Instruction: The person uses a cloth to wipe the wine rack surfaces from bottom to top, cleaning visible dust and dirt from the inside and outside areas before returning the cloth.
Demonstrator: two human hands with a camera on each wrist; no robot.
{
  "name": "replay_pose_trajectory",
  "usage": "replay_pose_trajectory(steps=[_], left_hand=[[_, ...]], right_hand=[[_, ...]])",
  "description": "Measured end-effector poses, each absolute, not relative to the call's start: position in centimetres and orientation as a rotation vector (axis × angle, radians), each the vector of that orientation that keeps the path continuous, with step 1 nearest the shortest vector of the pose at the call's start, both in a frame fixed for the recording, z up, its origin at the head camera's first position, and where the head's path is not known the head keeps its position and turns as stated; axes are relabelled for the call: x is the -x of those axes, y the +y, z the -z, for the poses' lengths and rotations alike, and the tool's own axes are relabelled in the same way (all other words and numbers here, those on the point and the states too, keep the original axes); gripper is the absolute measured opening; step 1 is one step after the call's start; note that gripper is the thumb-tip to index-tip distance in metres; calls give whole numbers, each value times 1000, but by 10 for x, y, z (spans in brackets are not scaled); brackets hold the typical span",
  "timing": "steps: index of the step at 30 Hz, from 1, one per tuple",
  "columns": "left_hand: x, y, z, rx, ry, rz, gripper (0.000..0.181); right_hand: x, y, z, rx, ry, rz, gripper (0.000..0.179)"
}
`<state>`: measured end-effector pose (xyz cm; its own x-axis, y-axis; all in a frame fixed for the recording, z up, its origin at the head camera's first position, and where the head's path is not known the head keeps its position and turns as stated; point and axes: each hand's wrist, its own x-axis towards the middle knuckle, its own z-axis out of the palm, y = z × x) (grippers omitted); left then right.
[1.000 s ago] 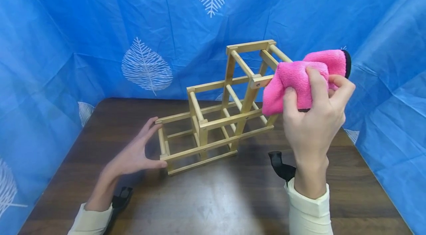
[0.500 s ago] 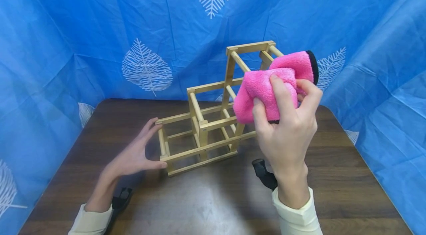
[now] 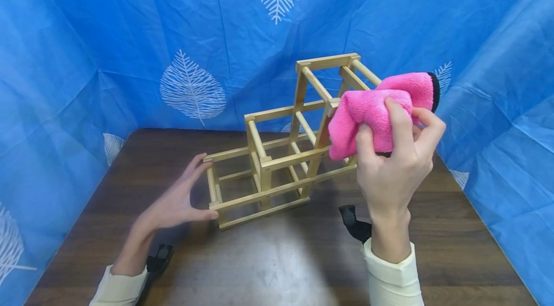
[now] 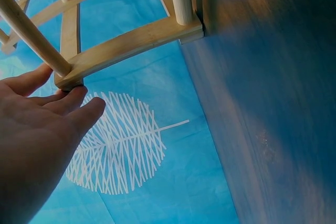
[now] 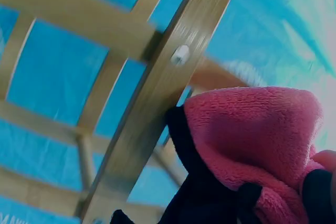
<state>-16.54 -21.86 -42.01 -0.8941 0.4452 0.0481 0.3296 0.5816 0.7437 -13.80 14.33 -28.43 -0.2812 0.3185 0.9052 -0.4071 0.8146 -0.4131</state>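
Note:
A stepped wooden rack (image 3: 285, 156) of light slats and round dowels stands on the table, its tall end to the right. My left hand (image 3: 175, 198) holds its low left end, thumb on the near corner and fingers on the far one. In the left wrist view, the fingertips (image 4: 93, 109) press at a rack corner (image 4: 73, 75). My right hand (image 3: 396, 164) grips a bunched pink cloth (image 3: 368, 116) with black edging against the tall end, hiding part of it. The right wrist view shows the cloth (image 5: 252, 129) beside an upright slat (image 5: 173, 72).
The dark wood-grain table (image 3: 277, 267) extends beneath the rack and around both arms. A blue curtain (image 3: 130, 22) with white leaf prints encloses the back and sides. A black wrist mount (image 3: 355, 224) juts out by the right wrist, another (image 3: 159, 259) by the left.
My right hand has swept the pink cloth left over the tall section, then partly back to the right. The left hand and the rack stay where they were.

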Motion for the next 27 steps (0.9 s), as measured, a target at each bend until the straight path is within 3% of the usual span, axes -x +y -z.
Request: replay_pose_trajectory(steps=[16,27], left_hand=[[165,-218,421,-680,2650,-1229,105],[167,-218,422,-669,2640,-1248,105]], right_hand=[[153,194,297,148,-1625,-789,33],[138,189,340,34,-1774,-746,39]])
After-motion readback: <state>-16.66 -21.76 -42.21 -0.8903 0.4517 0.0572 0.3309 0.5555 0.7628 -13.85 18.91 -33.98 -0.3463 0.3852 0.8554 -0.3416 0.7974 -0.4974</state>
